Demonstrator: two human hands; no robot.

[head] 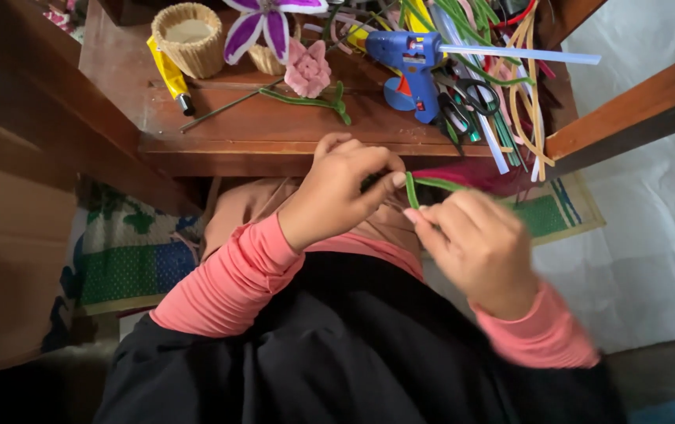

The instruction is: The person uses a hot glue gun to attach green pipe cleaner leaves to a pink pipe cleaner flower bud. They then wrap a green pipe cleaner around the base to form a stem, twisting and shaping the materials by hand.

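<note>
A: Where is the green pipe cleaner (413, 188), and which hand has it?

B: Both; it sits between the two hands, nearer than the near edge of the wooden table (274, 145); the left hand (337, 192) is closed, thumb and forefinger pinching at its left end; the right hand (475, 239) is curled shut too, fingertips pressed to it just right of that pinch.

A: How does it lie?

B: A short piece stands almost upright between the fingertips; from there a longer run goes off right and slightly far, over something dark red that I cannot make out; so the long axis runs left to right, and the free length lies on the right hand's side; the right hand is blurred, so its exact grip is hard to read.

A: Which hand is closer to the bend?

B: The two fingertips nearly touch there; the left thumb sits just at it.

A: And on the table?

B: Far from the hands, a blue glue gun (408, 67) with scissors (463, 102) just right of it; a heap of coloured pipe cleaners (502, 71) at far right; a pink flower (308, 69) and a purple and white flower (267, 23) towards the middle; a woven basket (188, 39) at far left.
</note>
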